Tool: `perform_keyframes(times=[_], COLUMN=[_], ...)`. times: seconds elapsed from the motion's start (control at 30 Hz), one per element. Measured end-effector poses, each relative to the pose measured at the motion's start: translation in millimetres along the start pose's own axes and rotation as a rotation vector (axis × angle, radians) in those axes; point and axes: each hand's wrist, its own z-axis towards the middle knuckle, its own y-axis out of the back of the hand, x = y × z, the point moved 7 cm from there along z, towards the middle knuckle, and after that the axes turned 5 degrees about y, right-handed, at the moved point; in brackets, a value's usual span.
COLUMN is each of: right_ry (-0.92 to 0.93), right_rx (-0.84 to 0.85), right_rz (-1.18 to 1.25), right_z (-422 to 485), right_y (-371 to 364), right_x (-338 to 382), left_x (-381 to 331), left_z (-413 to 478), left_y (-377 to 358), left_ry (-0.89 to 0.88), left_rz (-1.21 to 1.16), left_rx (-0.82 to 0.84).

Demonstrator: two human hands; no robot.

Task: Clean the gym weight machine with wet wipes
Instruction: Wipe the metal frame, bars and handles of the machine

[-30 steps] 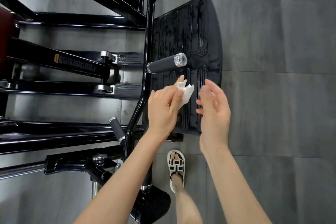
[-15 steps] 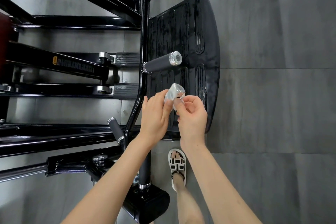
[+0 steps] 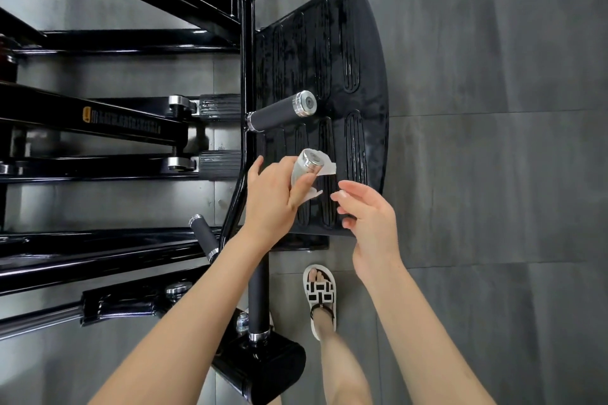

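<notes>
Right hand (image 3: 371, 220): off the wet wipe (image 3: 327, 169) now, where half a second ago it pinched the sheet at the tip of the handle (image 3: 312, 159); hangs just right of centre, fingers loose and spread, holding nothing, near the wipe but apart from it.
Left hand (image 3: 273, 197): at centre frame, curls round the wrapped handle, thumb pressing the sheet against the grip; probably pins it so that it cannot slip while rubbing.
Wet wipe: lies round the grip under the left hand's fingers, one white corner sticking out right of the chrome cap, another below the thumb; wrapped, by the look of it, to cover the whole round in one twist.
Handle: juts from the black upright tube (image 3: 246, 59) towards the camera, only its chrome end cap bare.
Upper handle (image 3: 281, 112): just above, bare black grip, untouched; whether already wiped, cannot tell.
Footplate (image 3: 365, 52): behind both hands, right of the tube, glossy and streaked, possibly damp.
Sandalled foot (image 3: 319, 293): lower centre, on the grey floor (image 3: 493, 240).
Step in hand: wiping one grip, seemingly one-handed from here; much of the machine likely left to do.
</notes>
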Motion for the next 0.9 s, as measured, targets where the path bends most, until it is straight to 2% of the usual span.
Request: perform_keyframes(times=[0.23,0.6,0.77,0.9], right_ry=[0.019,0.000,-0.069,-0.131], right_rx=[0.012,0.022,0.016,0.046], right_rz=[0.009,0.067,0.091,0.020], right_z=[-1.9,-3.2,-18.7,-51.9], right_y=[10.2,-12.8,-16.7,-17.6], right_x=[5.0,-22.6,-52.9,-87.1], left_x=[45.8,11.5,56.4,78.2], left_z=[-37.2,-9.2,-40.4,-55.7], left_y=[-0.8,-2.1,-10.5,-11.9], left_ry=[0.043,-0.098,-0.034,0.069], left_rz=[0.151,0.090,0.143,0.082], left_rx=[0.051,-0.022,0.063,0.131])
